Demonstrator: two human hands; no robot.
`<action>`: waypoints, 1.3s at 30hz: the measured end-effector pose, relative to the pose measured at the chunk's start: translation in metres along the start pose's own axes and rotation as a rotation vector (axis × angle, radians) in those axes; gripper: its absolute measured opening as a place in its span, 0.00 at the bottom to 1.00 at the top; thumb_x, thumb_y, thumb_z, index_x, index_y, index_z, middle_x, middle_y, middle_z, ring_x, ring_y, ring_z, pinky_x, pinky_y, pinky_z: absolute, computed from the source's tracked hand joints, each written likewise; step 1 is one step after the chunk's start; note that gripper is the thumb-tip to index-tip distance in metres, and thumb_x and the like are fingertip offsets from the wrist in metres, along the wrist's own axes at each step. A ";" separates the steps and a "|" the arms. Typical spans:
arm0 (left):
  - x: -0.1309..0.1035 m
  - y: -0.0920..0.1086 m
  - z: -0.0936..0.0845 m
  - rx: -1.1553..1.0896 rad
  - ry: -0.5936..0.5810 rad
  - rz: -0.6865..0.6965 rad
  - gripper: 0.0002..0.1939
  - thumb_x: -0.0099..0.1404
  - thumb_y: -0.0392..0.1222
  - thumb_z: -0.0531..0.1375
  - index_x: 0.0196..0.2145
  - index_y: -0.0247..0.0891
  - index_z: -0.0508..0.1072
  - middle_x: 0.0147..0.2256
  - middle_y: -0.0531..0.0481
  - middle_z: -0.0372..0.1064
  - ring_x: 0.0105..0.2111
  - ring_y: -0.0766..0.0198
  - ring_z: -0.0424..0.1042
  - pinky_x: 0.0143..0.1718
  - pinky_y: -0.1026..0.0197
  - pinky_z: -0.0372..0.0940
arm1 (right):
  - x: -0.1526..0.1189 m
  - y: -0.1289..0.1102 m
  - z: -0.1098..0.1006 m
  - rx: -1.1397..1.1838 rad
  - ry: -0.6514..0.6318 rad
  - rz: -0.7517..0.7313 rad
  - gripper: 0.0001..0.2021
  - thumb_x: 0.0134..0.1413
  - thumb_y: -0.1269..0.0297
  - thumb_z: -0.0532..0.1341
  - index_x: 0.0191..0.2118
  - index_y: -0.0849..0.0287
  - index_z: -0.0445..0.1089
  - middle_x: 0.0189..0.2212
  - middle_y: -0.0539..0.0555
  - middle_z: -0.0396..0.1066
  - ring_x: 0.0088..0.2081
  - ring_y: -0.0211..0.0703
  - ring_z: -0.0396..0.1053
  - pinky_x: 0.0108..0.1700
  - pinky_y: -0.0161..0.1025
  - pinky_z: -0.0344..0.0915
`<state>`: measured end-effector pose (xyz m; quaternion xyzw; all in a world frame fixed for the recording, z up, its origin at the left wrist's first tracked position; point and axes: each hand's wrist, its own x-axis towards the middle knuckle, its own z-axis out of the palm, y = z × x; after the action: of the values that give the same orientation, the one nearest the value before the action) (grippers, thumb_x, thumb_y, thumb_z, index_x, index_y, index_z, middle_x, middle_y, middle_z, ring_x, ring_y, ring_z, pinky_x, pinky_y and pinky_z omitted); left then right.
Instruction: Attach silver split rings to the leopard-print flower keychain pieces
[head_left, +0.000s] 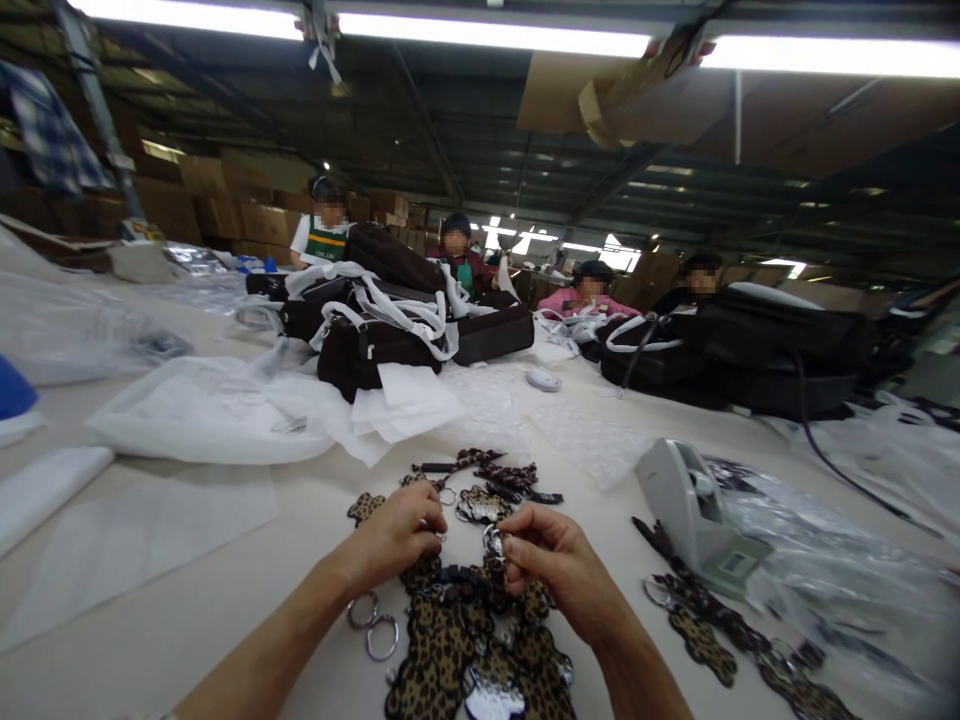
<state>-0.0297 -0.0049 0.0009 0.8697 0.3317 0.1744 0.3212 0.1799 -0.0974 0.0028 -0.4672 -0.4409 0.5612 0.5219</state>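
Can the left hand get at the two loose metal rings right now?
Probably yes: the metal rings lie uncovered on the table, close to the left hand, and nothing seems to block them. Whether it already holds something is hard to tell.

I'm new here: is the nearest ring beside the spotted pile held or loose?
Loose: that ring lies on the table, away from the left hand.
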 end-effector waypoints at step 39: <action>-0.005 -0.001 0.000 0.288 0.006 -0.090 0.13 0.57 0.24 0.49 0.34 0.39 0.65 0.37 0.46 0.70 0.38 0.56 0.67 0.40 0.56 0.61 | 0.001 0.001 0.007 -0.050 -0.009 0.062 0.14 0.41 0.58 0.72 0.31 0.61 0.73 0.18 0.46 0.71 0.20 0.34 0.70 0.25 0.31 0.71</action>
<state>-0.0337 -0.0075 -0.0007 0.8905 0.3930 0.1131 0.1995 0.1729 -0.0961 0.0026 -0.4910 -0.4424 0.5681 0.4904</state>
